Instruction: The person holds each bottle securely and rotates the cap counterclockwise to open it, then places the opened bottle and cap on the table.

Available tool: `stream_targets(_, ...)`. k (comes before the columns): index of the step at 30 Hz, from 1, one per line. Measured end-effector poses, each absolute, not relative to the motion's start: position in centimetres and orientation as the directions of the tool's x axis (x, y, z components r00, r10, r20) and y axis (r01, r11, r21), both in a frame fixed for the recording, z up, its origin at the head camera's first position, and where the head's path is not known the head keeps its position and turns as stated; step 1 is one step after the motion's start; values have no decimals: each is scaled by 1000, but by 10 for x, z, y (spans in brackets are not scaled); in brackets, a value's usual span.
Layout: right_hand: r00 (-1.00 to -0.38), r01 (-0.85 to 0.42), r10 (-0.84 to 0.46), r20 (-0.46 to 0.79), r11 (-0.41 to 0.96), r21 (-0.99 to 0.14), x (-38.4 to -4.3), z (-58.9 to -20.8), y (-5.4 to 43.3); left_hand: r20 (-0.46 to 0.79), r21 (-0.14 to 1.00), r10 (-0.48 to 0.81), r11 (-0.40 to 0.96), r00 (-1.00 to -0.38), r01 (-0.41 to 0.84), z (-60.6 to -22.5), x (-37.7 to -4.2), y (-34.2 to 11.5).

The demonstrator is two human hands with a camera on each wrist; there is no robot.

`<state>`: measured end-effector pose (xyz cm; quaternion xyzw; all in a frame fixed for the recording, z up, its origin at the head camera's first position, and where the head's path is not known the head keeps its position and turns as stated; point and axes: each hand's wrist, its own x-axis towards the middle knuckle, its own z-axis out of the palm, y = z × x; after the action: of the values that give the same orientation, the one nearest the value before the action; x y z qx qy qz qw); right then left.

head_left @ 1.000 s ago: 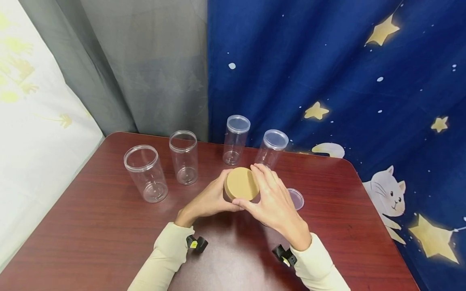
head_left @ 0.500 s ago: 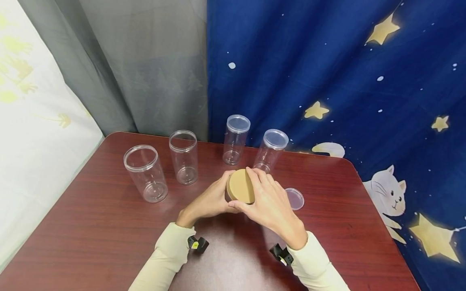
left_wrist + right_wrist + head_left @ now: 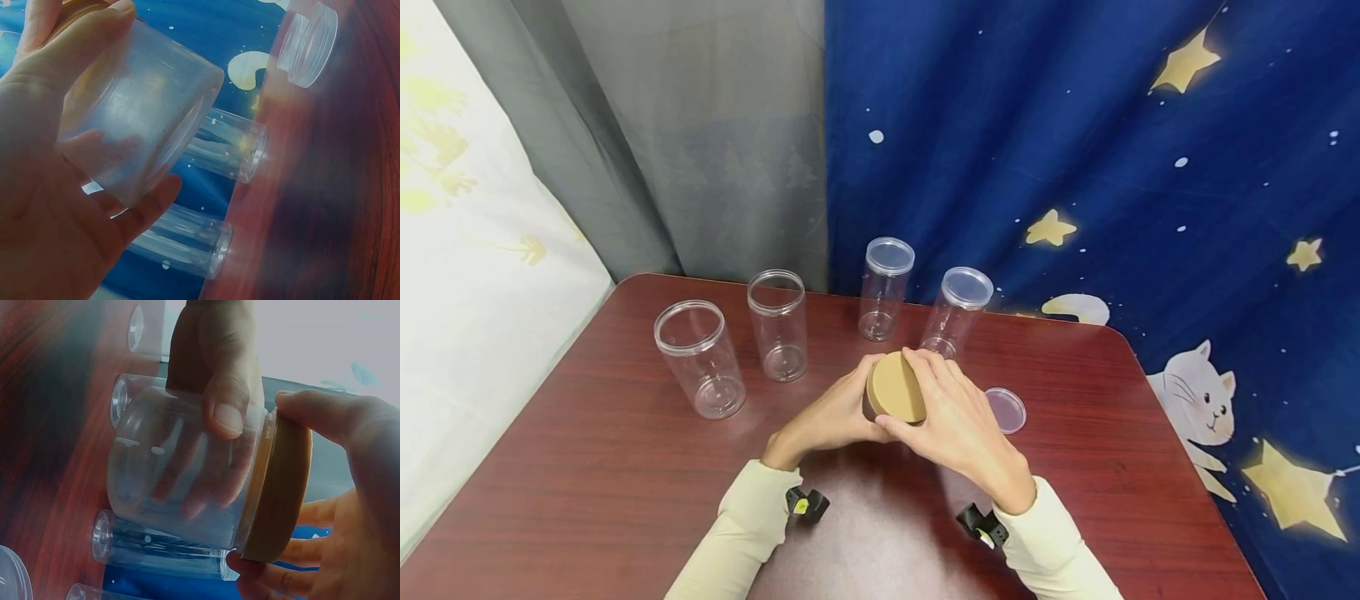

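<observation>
In the head view, both hands hold a wide clear jar [image 3: 181, 469] with a tan lid [image 3: 897, 387] above the table. My left hand [image 3: 837, 407] wraps round the jar's body, its thumb pressed on the clear side in the right wrist view. Across the lid, my right hand [image 3: 951, 417] grips the rim between thumb and fingers. The jar tilts in the hands, and the lid sits on its mouth. Through the clear wall, only left-hand fingers show inside the outline.
Two uncovered clear jars stand at left, one nearer [image 3: 702, 358] and one farther [image 3: 778, 325]. Behind the hands are two clear-lidded jars, one [image 3: 887, 287] left of the other [image 3: 958, 308]. A clear round lid [image 3: 1005, 411] lies right of my right hand on the brown table [image 3: 1097, 467].
My right hand has shifted slightly left and its fingers reach further over the tan lid. The lid's top has tipped a little, and more of the clear round lid shows.
</observation>
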<state>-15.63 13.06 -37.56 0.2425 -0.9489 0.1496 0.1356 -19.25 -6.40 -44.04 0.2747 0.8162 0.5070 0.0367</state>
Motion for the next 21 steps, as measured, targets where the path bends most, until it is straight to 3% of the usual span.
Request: stream_targets(21, -858, -498, -410, 311, 811, -307, -156, -371, 136, 187, 845, 474, 369, -861, 387, -441, -193, -65)
